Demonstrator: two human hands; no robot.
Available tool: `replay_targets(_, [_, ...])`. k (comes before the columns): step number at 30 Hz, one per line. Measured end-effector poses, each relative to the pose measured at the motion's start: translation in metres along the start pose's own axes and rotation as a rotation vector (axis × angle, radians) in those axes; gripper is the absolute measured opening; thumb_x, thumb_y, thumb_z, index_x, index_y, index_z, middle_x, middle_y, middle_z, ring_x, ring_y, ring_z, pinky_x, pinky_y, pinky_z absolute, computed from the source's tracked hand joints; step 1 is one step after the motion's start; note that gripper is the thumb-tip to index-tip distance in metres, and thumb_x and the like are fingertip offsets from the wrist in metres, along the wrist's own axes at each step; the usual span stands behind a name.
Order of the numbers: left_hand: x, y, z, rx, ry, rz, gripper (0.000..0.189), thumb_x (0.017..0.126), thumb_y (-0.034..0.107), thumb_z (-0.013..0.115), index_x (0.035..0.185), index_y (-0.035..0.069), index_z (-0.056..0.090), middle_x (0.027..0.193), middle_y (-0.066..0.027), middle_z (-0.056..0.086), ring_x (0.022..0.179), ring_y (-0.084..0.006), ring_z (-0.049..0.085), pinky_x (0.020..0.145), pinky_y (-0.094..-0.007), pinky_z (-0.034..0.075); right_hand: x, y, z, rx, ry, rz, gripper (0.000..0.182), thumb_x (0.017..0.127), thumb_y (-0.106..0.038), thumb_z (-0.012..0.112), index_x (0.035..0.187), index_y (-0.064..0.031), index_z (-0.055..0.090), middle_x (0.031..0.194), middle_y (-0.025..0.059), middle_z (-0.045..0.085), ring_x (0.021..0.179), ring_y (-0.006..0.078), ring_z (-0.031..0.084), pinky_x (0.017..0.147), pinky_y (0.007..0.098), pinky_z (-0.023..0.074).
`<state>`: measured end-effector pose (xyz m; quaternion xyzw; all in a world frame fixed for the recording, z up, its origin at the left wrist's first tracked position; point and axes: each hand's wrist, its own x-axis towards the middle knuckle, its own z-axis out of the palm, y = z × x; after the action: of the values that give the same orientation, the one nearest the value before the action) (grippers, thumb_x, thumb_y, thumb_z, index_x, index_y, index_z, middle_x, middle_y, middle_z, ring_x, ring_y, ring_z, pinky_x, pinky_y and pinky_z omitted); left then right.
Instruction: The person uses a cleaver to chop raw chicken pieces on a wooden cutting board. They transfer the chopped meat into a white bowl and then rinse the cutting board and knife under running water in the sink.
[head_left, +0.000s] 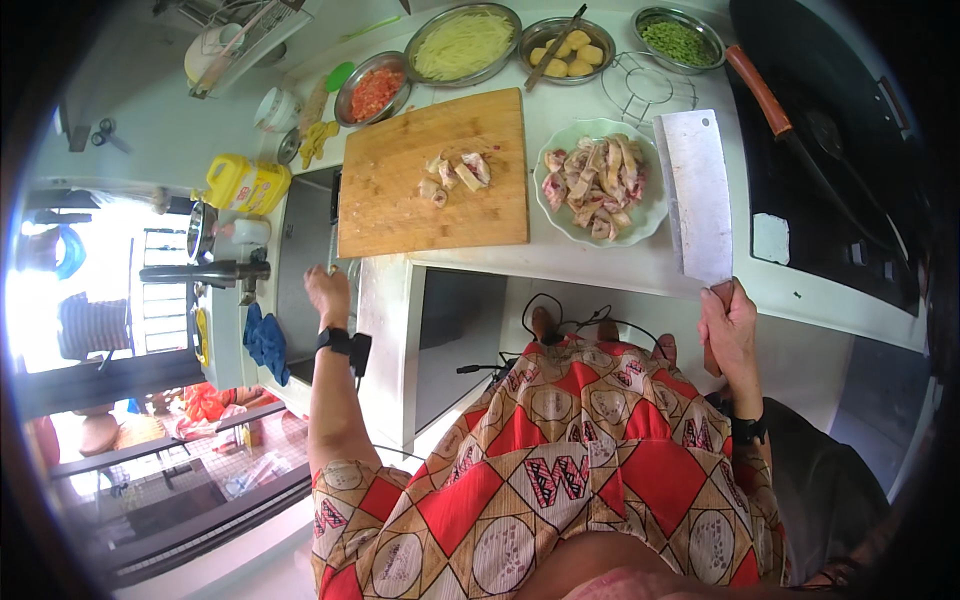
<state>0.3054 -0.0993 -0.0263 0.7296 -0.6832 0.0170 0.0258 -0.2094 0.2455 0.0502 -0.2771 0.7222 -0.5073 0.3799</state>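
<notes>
My right hand grips the wooden handle of a cleaver; its broad blade points away from me, just right of a pale scalloped bowl of chopped raw poultry pieces. My left hand, fingers curled, hovers over the sink, left of the counter edge. Something small shows at its fingertips, too small to make out. Several cut poultry pieces lie on the wooden chopping board, which reaches over the sink's right edge.
Behind the board stand metal bowls of chopped red food, pale green shreds, yellow balls with chopsticks, and chopped greens. A wire rack lies nearby. A red-handled knife rests over the black hob. The faucet is left.
</notes>
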Motion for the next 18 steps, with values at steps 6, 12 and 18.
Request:
replay_targets(6, [-0.015,0.184,-0.018,-0.703,-0.102,0.111,0.077,0.070,0.047,0.073,0.122,-0.004,0.049,0.118,-0.0262,0.048,0.108,-0.0375,0.051,0.093,-0.0414,0.041,0.005,0.004,0.014,-0.012,-0.027,-0.022,0.020,0.089,-0.015,0.057,0.082,-0.0014,0.045,0.058,0.0003,0.046,0.044,0.0060,0.044,0.039,0.0225,0.0370])
replay_targets(12, [-0.023,0.287,-0.039,-0.254,-0.255,0.301,0.079,0.070,0.061,0.064,0.123,0.004,0.048,0.120,-0.0247,0.044,0.116,-0.0400,0.039,0.089,-0.0467,0.041,-0.005,0.004,0.017,-0.029,0.044,0.026,0.020,0.088,-0.015,0.058,0.082,-0.0008,0.046,0.055,0.0007,0.047,0.043,0.0068,0.044,0.039,0.0228,0.0368])
replay_targets(18, [-0.037,0.297,0.004,-0.259,0.072,0.449,0.045,0.074,0.040,0.061,0.107,0.010,0.060,0.106,-0.0254,0.054,0.102,-0.0417,0.046,0.087,-0.0462,0.042,-0.024,0.006,0.011,-0.115,0.190,0.077,0.019,0.086,-0.014,0.059,0.080,-0.0005,0.047,0.054,0.0010,0.048,0.046,0.0080,0.046,0.043,0.0247,0.0391])
